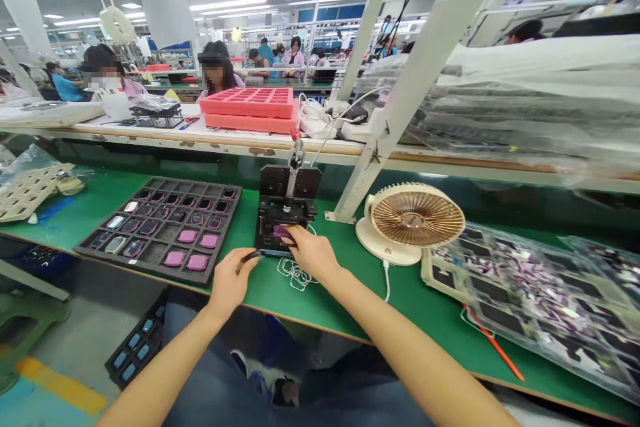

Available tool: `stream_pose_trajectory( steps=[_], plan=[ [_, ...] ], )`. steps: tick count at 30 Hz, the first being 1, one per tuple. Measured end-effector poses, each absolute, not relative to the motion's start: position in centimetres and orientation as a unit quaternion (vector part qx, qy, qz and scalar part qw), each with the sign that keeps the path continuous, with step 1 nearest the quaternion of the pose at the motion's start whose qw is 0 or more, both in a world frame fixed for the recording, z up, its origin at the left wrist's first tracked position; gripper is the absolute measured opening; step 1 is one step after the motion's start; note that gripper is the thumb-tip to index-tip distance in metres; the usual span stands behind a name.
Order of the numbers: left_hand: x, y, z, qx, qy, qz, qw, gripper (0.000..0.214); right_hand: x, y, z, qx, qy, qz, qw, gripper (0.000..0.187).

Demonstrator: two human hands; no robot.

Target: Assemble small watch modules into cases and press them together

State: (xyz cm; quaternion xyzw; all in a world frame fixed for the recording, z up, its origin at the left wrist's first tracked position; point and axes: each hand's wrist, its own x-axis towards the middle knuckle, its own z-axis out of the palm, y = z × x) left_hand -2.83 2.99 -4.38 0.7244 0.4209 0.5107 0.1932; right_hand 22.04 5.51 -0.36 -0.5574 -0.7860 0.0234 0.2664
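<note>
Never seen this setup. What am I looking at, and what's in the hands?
This is a single view from a camera worn on a person's head, looking down at their own bare hands over a green workbench. The left hand pinches a thin dark tool, too small to identify. The right hand is on a small pink piece at a black hand press. To the left, a dark foam tray holds pink and grey pieces in slots. To the right are a small fan and plastic-wrapped trays.
</note>
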Motion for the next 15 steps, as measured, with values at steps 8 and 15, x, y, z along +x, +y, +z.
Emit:
stream_pose_trajectory(
  steps=[8,15],
  plan=[
    [-0.8,5.6,-3.0,0.783,0.392,0.471,0.104,0.025,23.3,7.2,-0.5,-0.572,-0.777,0.071,0.255,0.039],
    [4.7,10.4,-3.8,0.868,0.347,0.352,0.053,0.045,25.3,-2.9,-1.4,-0.614,-0.703,0.059,0.356,0.036]
  ],
)
